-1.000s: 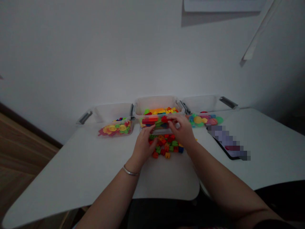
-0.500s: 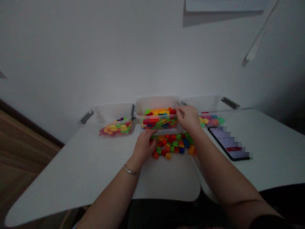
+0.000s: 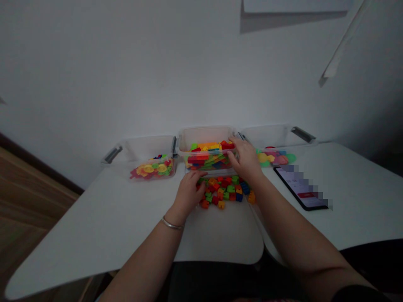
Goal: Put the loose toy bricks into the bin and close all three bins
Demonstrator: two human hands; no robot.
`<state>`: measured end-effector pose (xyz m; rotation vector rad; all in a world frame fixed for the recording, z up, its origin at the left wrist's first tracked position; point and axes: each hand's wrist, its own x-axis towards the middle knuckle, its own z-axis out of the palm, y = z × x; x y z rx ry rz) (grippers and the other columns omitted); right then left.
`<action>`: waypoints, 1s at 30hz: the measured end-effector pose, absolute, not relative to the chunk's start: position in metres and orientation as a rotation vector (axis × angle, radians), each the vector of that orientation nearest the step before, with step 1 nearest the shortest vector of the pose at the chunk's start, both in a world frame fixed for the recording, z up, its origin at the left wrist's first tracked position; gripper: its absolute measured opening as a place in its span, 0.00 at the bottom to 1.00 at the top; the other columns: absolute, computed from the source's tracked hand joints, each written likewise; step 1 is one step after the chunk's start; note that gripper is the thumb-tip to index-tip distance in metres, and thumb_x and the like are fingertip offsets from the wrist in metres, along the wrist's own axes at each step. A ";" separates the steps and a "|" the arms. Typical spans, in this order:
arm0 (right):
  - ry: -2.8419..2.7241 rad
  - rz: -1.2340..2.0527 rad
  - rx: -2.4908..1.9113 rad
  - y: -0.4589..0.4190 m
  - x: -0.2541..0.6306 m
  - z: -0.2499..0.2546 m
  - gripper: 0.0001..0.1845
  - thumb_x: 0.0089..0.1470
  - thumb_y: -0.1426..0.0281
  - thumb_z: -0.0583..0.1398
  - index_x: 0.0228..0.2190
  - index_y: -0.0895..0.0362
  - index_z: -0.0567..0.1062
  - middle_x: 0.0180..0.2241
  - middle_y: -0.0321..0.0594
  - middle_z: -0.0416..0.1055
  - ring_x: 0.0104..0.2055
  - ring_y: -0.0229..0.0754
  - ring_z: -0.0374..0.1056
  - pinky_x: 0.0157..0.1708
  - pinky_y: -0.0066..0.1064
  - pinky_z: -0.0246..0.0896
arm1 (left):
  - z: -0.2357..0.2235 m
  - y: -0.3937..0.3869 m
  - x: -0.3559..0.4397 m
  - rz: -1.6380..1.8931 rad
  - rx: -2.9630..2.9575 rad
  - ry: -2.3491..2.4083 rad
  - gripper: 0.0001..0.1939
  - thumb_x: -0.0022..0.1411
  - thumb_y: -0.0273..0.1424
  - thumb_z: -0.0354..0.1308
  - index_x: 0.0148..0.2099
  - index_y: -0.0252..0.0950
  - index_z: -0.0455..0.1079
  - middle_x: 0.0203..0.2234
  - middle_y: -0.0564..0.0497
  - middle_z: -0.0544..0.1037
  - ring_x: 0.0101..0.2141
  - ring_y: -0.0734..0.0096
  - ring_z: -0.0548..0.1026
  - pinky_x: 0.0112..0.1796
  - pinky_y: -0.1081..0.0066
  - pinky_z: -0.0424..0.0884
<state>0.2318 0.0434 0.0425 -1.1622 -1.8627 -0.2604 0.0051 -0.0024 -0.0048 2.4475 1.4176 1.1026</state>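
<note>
Toy building bricks (image 3: 224,191) in red, orange, green, yellow and blue lie in a loose heap on the table. At the heap's left edge rests my left hand (image 3: 189,191), its thumb and fingers apart and nothing visible between them. Behind the heap stands a clear plastic box (image 3: 206,135) filled with coloured bricks (image 3: 210,147). My right hand (image 3: 247,159) is at the box's right front corner, fingers over the rim and thumb in front, spread apart. I see no brick in its grasp.
A clear box (image 3: 147,147) with yellow and pink pieces stands on the left. Another clear box (image 3: 267,136) with colourful pieces stands on the right. A phone (image 3: 299,188) lies on the white table (image 3: 126,222). The wall (image 3: 157,75) rises directly behind.
My right hand's fingertips have parted at the box's right corner, where they were close together before. The hand has moved slightly left and down. My left hand stays by the heap.
</note>
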 end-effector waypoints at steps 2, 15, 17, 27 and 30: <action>-1.813 -0.294 -1.131 0.037 0.230 0.043 0.20 0.60 0.66 0.53 0.51 0.57 0.72 0.53 0.49 0.71 0.56 0.52 0.64 0.57 0.48 0.55 | -0.005 -0.001 0.004 1.100 2.446 1.421 0.15 0.59 0.23 0.54 0.49 0.34 0.71 0.42 0.43 0.76 0.45 0.58 0.74 0.49 0.55 0.72; -2.599 0.177 -1.197 0.014 0.218 0.042 0.09 0.52 0.70 0.62 0.36 0.52 0.80 0.36 0.44 0.76 0.37 0.47 0.72 0.36 0.35 0.66 | -0.008 0.001 0.005 1.096 2.450 1.492 0.16 0.57 0.22 0.54 0.48 0.36 0.72 0.41 0.45 0.76 0.44 0.58 0.74 0.48 0.56 0.72; -2.609 0.223 -1.185 0.017 0.221 0.039 0.11 0.50 0.72 0.62 0.37 0.52 0.80 0.36 0.44 0.77 0.38 0.48 0.72 0.37 0.36 0.67 | -0.008 0.001 0.005 1.087 2.453 1.493 0.15 0.58 0.22 0.54 0.48 0.36 0.72 0.41 0.44 0.76 0.44 0.58 0.74 0.48 0.55 0.72; -2.603 0.286 -1.069 0.027 0.229 0.034 0.11 0.45 0.78 0.62 0.29 0.51 0.80 0.33 0.41 0.77 0.36 0.47 0.73 0.40 0.39 0.68 | -0.009 0.000 0.005 1.044 2.461 1.494 0.15 0.58 0.23 0.55 0.48 0.34 0.72 0.42 0.43 0.76 0.45 0.56 0.73 0.49 0.54 0.71; -2.680 0.253 -1.115 0.028 0.228 0.032 0.11 0.48 0.78 0.61 0.31 0.52 0.80 0.33 0.43 0.78 0.35 0.48 0.73 0.38 0.39 0.68 | -0.010 0.000 0.005 1.050 2.484 1.494 0.15 0.57 0.23 0.56 0.47 0.35 0.73 0.41 0.44 0.76 0.45 0.56 0.73 0.48 0.54 0.71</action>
